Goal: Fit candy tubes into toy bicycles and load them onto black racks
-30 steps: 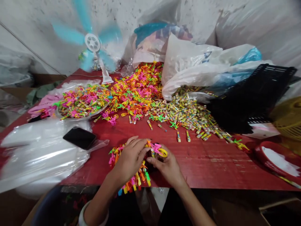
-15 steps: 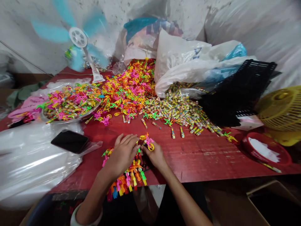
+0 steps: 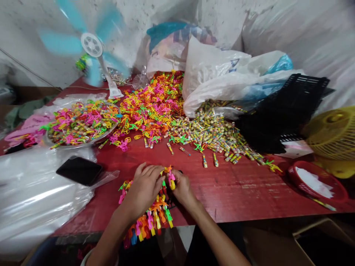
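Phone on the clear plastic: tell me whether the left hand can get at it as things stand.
Probably yes: the phone lies uncovered on the clear plastic, left of the left hand, though that hand is over the colourful toys.

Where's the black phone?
In the head view, the black phone lies at left on clear plastic, just this side of the heaped round tray.

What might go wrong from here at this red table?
The rows of plastic toys beneath the left hand appear to overhang the front edge of the red table, so a bump might spill some. The smartphone lies on clear plastic bags; tugging those could drag it. The blue-bladed fan shows motion blur and no cage, perhaps endangering stray fingers.
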`<action>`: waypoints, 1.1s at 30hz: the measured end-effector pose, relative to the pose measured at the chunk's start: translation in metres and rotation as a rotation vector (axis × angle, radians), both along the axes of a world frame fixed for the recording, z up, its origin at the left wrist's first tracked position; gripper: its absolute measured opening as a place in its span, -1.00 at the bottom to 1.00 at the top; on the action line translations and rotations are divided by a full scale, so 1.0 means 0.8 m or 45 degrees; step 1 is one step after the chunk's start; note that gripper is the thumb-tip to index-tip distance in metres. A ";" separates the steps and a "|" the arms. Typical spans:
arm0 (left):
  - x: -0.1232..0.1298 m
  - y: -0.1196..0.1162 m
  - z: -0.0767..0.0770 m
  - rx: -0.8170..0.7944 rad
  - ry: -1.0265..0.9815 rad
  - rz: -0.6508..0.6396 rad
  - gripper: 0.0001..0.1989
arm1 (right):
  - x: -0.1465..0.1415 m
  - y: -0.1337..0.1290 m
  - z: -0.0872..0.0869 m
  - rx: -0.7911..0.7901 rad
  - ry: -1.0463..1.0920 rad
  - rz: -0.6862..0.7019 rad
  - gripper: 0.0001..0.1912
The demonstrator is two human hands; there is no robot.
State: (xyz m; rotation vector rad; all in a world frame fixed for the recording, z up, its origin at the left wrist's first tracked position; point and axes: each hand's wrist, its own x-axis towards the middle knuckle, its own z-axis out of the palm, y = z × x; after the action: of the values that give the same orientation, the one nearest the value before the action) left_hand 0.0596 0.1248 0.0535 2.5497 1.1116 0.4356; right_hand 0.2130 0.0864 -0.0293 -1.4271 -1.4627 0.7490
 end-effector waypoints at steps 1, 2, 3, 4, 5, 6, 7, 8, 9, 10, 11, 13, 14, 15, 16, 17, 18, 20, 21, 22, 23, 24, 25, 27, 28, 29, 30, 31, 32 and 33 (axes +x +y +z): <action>0.000 0.000 0.000 0.008 0.002 -0.006 -0.67 | -0.001 -0.001 -0.001 0.046 -0.098 0.012 -0.84; 0.001 0.000 0.000 0.021 0.006 -0.014 -0.64 | -0.002 -0.002 -0.002 0.066 -0.177 0.022 -0.79; 0.001 0.000 0.000 0.043 0.011 -0.021 -0.62 | -0.003 -0.002 -0.002 0.068 -0.236 0.042 -0.74; 0.002 0.000 -0.001 0.070 0.018 -0.027 -0.60 | -0.002 -0.002 -0.002 0.066 -0.272 0.076 -0.69; 0.002 -0.001 -0.001 0.094 0.025 -0.031 -0.59 | 0.002 0.001 -0.001 0.064 -0.289 0.137 -0.66; 0.002 -0.001 -0.002 0.112 0.033 -0.033 -0.61 | 0.009 0.006 0.001 0.068 -0.295 0.212 -0.64; 0.002 -0.001 -0.003 0.123 0.038 -0.031 -0.63 | 0.019 0.013 0.005 0.080 -0.310 0.272 -0.65; 0.002 -0.001 -0.004 0.126 0.040 -0.028 -0.64 | 0.033 0.023 0.011 0.096 -0.368 0.273 -0.66; 0.002 -0.001 -0.005 0.123 0.040 -0.024 -0.65 | 0.051 0.035 0.019 0.112 -0.444 0.228 -0.68; 0.002 -0.002 -0.005 0.118 0.040 -0.023 -0.66 | 0.071 0.049 0.027 0.142 -0.568 0.084 -0.69; 0.001 -0.002 -0.005 0.114 0.040 -0.022 -0.66 | 0.092 0.064 0.035 0.144 -0.755 -0.147 -0.68; 0.001 -0.002 -0.003 0.101 0.039 -0.018 -0.67 | 0.134 0.093 0.050 0.129 -0.846 -0.323 -0.65; 0.001 -0.003 -0.002 0.093 0.037 -0.017 -0.67 | 0.152 0.105 0.055 0.116 -0.884 -0.362 -0.67; 0.002 -0.003 -0.001 0.085 0.034 -0.011 -0.67 | 0.167 0.114 0.059 0.101 -0.909 -0.372 -0.70; 0.002 -0.003 0.000 0.079 0.030 -0.005 -0.67 | 0.179 0.120 0.061 0.089 -0.934 -0.369 -0.73; 0.002 -0.003 0.001 0.073 0.027 -0.003 -0.66 | 0.187 0.122 0.062 0.080 -0.959 -0.361 -0.76; 0.001 -0.003 0.000 0.070 0.022 -0.005 -0.66 | 0.193 0.120 0.062 0.075 -0.979 -0.349 -0.79; 0.001 -0.002 -0.001 0.070 0.015 -0.012 -0.65 | 0.197 0.111 0.059 0.076 -1.004 -0.328 -0.83; 0.000 -0.002 -0.003 0.075 0.011 -0.014 -0.65 | 0.196 0.103 0.056 0.080 -1.007 -0.319 -0.86; 0.000 -0.002 -0.004 0.080 0.008 -0.012 -0.64 | 0.194 0.094 0.054 0.086 -1.008 -0.309 -0.89; -0.001 -0.002 -0.006 0.083 0.008 -0.004 -0.63 | 0.190 0.085 0.052 0.094 -0.996 -0.303 -0.92; -0.001 -0.002 -0.006 0.082 0.009 0.006 -0.61 | 0.185 0.076 0.049 0.100 -0.958 -0.300 -0.95; -0.001 -0.002 -0.007 0.075 0.013 0.018 -0.60 | 0.177 0.067 0.047 0.104 -0.886 -0.305 -0.96; 0.000 -0.003 -0.005 0.048 0.023 0.038 -0.59 | 0.156 0.049 0.040 0.088 -0.615 -0.322 -0.89; 0.001 -0.003 -0.003 0.031 0.027 0.046 -0.59 | 0.143 0.041 0.037 0.064 -0.422 -0.318 -0.85; 0.003 -0.004 0.000 0.016 0.030 0.048 -0.59 | 0.129 0.034 0.033 0.028 -0.217 -0.299 -0.81; 0.004 -0.005 0.004 0.004 0.031 0.045 -0.59 | 0.115 0.026 0.030 -0.016 -0.036 -0.268 -0.77; 0.005 -0.007 0.007 -0.002 0.031 0.037 -0.59 | 0.102 0.019 0.027 -0.058 0.110 -0.236 -0.73; 0.006 -0.009 0.011 -0.005 0.032 0.023 -0.58 | 0.091 0.012 0.024 -0.092 0.204 -0.206 -0.70; 0.006 -0.011 0.013 -0.006 0.035 0.005 -0.58 | 0.080 0.005 0.023 -0.114 0.247 -0.191 -0.69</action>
State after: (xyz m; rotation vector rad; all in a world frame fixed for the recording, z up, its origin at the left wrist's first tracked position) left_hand 0.0644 0.1161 0.0643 2.5573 1.1259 0.3989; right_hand 0.2773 0.0900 -0.0111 -1.4700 -1.1733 0.8418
